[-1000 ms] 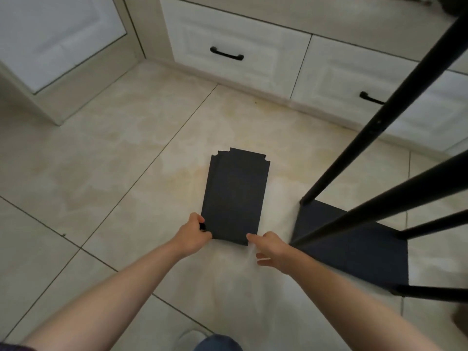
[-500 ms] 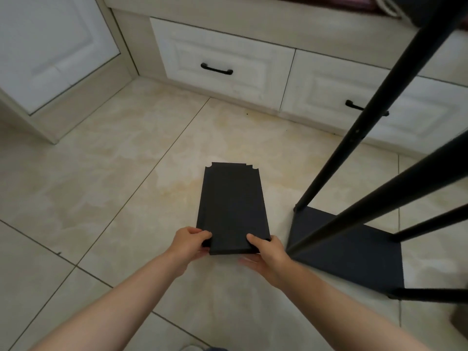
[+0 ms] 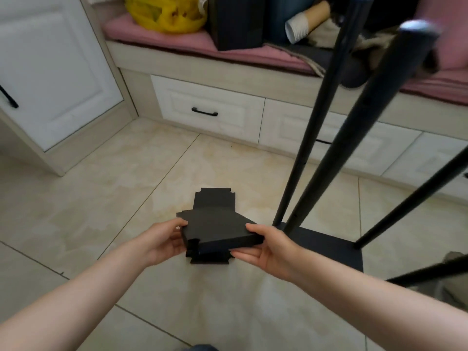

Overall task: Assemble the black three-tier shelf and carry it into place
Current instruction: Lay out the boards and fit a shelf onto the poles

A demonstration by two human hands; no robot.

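Observation:
I hold a black shelf board (image 3: 215,228) with notched corners, lifted off the floor and turned askew. My left hand (image 3: 164,240) grips its near left corner and my right hand (image 3: 268,249) grips its near right edge. A second black board (image 3: 214,198) lies flat on the tiles beneath it, its far end and near edge showing. To the right stands the partly built shelf: a black base board (image 3: 326,245) on the floor with several black poles (image 3: 316,117) rising from it toward the camera.
White drawers with black handles (image 3: 205,112) run along the far wall under a bench with a pink cushion (image 3: 177,39), a yellow bag (image 3: 164,13) and paper cups (image 3: 298,29). A white cabinet door (image 3: 50,72) stands at left. Beige floor tiles (image 3: 76,211) surround the parts.
Both hands closed on the top board's near end, then lifted it off the board below and rotated it. My view tilted up, revealing the bench.

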